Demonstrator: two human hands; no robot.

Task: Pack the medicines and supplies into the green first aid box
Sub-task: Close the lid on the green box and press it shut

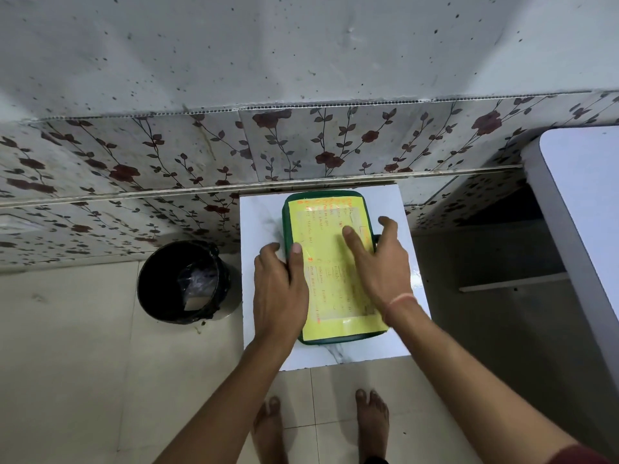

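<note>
The green first aid box lies flat and closed on a small white marble-patterned table. A yellow label with orange writing covers its lid. My left hand grips the box's left edge, thumb on the lid and fingers down the side. My right hand rests on the right side of the lid, thumb flat on the label and fingers curled over the right edge near a dark handle. No medicines or supplies are in view.
A black bin with a plastic liner stands on the tiled floor left of the table. A floral-tiled wall runs behind. A larger white table stands at the right. My bare feet are below the small table.
</note>
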